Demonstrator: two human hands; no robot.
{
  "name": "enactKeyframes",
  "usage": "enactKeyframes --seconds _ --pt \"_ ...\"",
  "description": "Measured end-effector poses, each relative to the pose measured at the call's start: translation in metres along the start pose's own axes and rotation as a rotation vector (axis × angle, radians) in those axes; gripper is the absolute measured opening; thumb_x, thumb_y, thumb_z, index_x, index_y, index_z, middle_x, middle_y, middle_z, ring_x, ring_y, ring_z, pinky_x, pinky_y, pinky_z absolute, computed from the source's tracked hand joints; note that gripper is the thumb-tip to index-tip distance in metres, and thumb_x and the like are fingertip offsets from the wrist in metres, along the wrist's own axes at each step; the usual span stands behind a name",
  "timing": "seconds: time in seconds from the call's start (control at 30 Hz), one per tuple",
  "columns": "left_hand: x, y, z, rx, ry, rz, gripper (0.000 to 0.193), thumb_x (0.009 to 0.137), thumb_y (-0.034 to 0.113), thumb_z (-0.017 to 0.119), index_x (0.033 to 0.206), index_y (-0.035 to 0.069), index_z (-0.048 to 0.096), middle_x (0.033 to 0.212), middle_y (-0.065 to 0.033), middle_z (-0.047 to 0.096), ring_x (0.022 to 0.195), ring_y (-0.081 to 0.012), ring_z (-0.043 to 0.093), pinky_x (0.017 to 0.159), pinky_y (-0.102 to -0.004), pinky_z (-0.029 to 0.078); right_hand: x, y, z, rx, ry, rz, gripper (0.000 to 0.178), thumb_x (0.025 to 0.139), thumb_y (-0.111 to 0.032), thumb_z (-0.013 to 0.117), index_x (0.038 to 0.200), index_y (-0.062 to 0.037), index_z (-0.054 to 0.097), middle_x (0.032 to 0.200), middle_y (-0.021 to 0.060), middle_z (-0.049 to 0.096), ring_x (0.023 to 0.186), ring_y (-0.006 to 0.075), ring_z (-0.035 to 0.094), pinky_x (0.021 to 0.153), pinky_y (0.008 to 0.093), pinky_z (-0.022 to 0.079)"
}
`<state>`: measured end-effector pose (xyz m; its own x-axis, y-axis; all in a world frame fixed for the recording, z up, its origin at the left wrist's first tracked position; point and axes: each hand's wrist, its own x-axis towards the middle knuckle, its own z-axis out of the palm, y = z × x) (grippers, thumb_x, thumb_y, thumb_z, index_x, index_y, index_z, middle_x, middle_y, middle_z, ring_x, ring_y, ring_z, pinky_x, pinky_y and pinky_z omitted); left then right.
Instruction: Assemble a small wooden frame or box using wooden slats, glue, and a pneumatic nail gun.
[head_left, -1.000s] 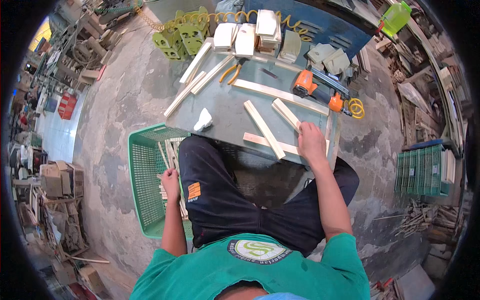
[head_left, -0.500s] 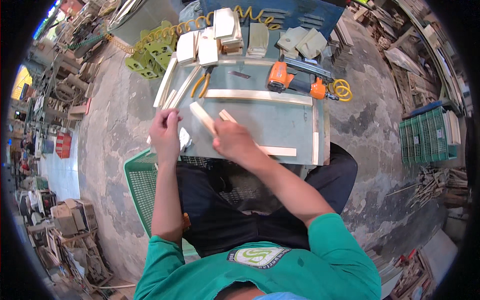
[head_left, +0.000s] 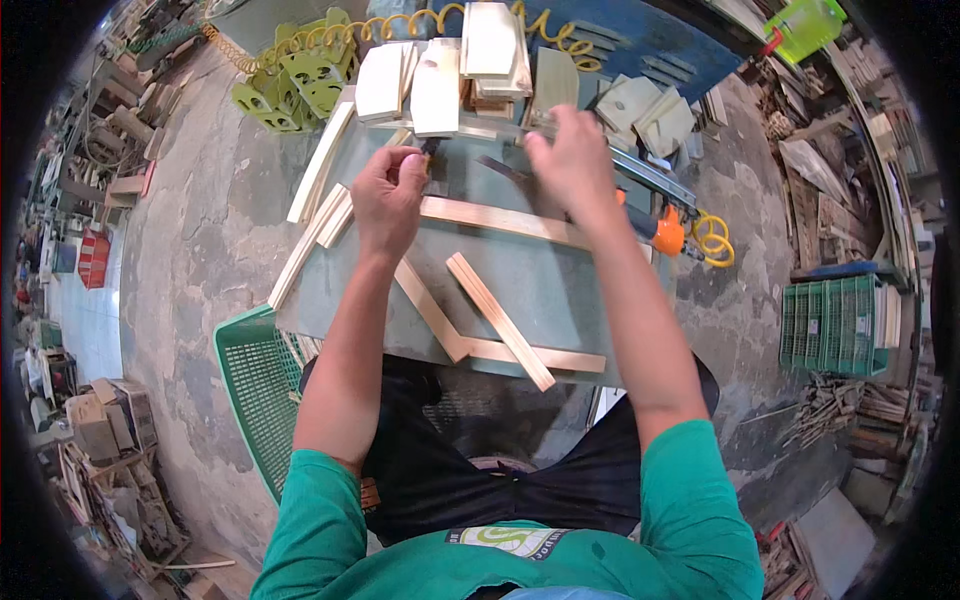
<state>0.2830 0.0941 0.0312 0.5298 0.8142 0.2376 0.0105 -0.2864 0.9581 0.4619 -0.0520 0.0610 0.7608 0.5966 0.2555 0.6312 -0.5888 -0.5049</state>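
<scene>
My left hand (head_left: 388,195) is closed above the left part of the worktable (head_left: 530,270). What its fingers hold, if anything, is hidden; the dark head of the pliers (head_left: 431,146) shows just past the fingertips. Farther right, my right hand (head_left: 575,160) stretches out, somewhat blurred, with fingers apart. It is nearest to a stack of pale wooden boards (head_left: 553,82) and covers part of the orange nail gun (head_left: 665,232). Close to me, a wooden strip (head_left: 500,320) lies slanted over another strip (head_left: 570,359), beside an angled strip (head_left: 430,312).
A long strip (head_left: 500,216) crosses the table, and several more lie along its left edge. Cut boards (head_left: 436,90) stand stacked at the back, before a yellow coiled hose (head_left: 400,22). A green basket (head_left: 250,400) sits at the table's near left. A dark flat blade (head_left: 500,168) lies mid-table.
Both hands have moved away from me, toward the back of the table. My right hand has let go of the strip it held, and strips now lie at the near edge.
</scene>
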Motion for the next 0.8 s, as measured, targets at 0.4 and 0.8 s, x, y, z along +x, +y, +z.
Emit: enactKeyframes --seconds 0.4,0.8 --pt "0.005 -0.001 0.02 -0.059 -0.077 0.007 0.014 0.093 0.013 0.065 0.095 -0.001 0.069 0.072 -0.0038 0.065 0.064 -0.0081 0.058 0.06 -0.0258 0.048 0.089 0.014 0.061 -0.141 -0.105 0.44 0.075 0.078 -0.029 0.079 0.133 -0.0015 0.036 0.132 0.0278 0.043 0.111 0.045 0.061 0.095 0.0473 0.053" --pt "0.008 0.01 0.006 -0.05 -0.09 -0.03 0.014 0.089 0.011 0.063 0.089 -0.001 0.068 0.082 -0.0138 0.067 0.071 -0.023 0.066 0.069 -0.0343 0.053 0.12 0.045 0.027 0.107 -0.064 0.316 0.065 0.084 -0.047 0.065 0.128 0.0007 0.058 0.125 0.0241 0.065 0.109 0.0398 0.065 0.097 0.0446 0.049"
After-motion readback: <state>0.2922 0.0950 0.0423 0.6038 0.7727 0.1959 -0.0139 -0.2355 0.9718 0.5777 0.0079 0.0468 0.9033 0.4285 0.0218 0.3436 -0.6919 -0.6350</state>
